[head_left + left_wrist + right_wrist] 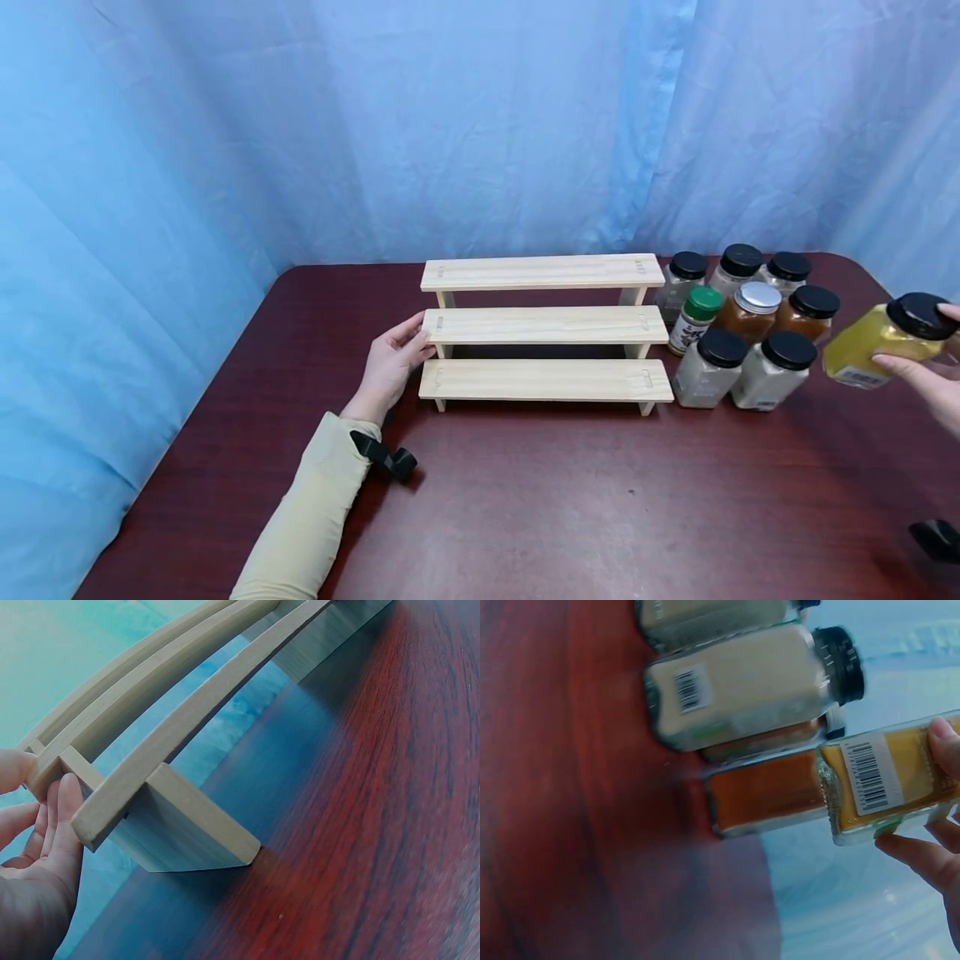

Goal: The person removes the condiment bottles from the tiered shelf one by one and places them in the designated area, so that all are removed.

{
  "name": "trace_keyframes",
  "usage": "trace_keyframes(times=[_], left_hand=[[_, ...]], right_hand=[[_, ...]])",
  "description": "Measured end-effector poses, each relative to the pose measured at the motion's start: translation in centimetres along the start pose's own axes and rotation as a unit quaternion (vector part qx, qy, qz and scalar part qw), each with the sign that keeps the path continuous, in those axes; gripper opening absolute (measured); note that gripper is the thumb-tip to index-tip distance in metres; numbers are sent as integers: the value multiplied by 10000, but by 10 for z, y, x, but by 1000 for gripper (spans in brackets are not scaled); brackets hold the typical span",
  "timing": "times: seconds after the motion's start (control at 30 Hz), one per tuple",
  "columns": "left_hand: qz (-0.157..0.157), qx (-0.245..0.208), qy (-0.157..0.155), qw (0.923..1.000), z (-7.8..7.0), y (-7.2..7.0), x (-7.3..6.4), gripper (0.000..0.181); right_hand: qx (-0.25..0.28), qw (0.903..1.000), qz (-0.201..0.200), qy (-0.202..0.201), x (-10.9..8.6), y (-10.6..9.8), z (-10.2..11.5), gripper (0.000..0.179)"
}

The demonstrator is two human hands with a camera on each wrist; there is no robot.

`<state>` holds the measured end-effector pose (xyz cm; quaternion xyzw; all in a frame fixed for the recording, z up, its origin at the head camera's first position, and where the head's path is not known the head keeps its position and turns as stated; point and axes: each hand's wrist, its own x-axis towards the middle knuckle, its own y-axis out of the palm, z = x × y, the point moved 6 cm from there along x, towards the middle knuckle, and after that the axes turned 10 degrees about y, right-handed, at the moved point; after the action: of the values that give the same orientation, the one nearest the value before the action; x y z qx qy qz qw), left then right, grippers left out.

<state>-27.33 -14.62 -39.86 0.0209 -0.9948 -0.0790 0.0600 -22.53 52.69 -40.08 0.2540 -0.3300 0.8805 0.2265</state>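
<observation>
A three-tier wooden rack point(546, 325) stands on the table. My left hand point(390, 362) grips the left end of its middle shelf, and in the left wrist view the thumb lies over the board point(46, 771) with fingers below it. At the far right my right hand point(939, 392) holds a spice jar of yellow powder point(864, 343) with a black lid. The jar is tilted, its lid toward the hand and its barcode label point(873, 774) showing in the right wrist view. Part of this hand lies outside the head view.
Right of the rack several spice jars stand grouped, among them a green-lidded one point(701, 305), a silver-lidded one point(752, 302) and black-lidded white ones point(772, 371). The dark red table point(570, 492) has blue curtains point(480, 125) behind and to the left.
</observation>
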Motion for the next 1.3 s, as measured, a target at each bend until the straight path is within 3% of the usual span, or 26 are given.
trace_keyframes(times=[0.07, 0.27, 0.53, 0.87, 1.3], left_hand=[[18, -1, 14, 10000, 0, -1, 0, 45], [35, -4, 47, 10000, -1, 0, -1, 45], [23, -13, 50, 10000, 0, 1, 0, 44], [-12, -56, 96, 9999, 1, 0, 0, 44], [-32, -92, 57, 9999, 1, -1, 0, 44]], right_hand=[[179, 9997, 136, 73, -5, 5, 7, 69], [5, 9979, 332, 552, -18, 14, 26, 68], [44, 9974, 494, 526, -26, 21, 36, 63], [508, 9929, 1044, 267, -34, 30, 103, 65], [450, 9916, 1208, 130, -35, 30, 105, 65]])
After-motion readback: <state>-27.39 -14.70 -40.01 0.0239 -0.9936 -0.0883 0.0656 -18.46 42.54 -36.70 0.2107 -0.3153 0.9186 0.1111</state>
